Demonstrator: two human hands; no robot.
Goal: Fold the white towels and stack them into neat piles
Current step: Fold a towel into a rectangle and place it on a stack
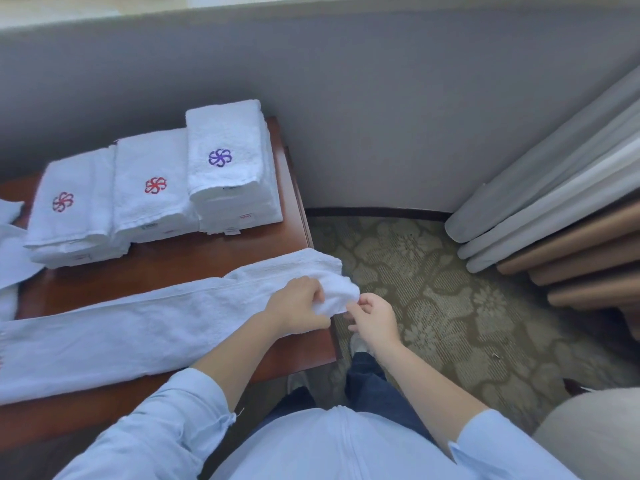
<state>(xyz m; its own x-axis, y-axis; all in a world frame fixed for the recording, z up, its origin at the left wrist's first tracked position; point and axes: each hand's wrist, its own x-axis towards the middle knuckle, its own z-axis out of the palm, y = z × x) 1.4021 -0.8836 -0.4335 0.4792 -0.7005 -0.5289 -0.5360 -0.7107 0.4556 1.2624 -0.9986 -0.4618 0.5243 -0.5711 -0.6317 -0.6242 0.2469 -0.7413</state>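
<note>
1. Step in hand: the lengthwise fold is judged done. One long towel lies as a narrow strip across the front of the table, its right end bunched at the table's right edge.
2. That end is held by both hands. The left hand is curled over the bunched cloth, fingers clamped on it. The right hand pinches the corner between thumb and fingertips, just off the table edge.
3. Next move, as judged: the end needs squaring up, corners matched, then carrying leftward over the strip for the crosswise fold (edges kept aligned, or the pile gets sloppy).
4. Counts:
   - Three finished piles stand side by side at the back of the table: left pile, middle pile, right pile, the tallest.
   - Flower logos on top: two red, one purple.
   - Towels per pile cannot be counted; the layers are blurred.
   - One towel is being worked.
   - Loose white cloth is cut off at the left edge; number unknown.
</note>
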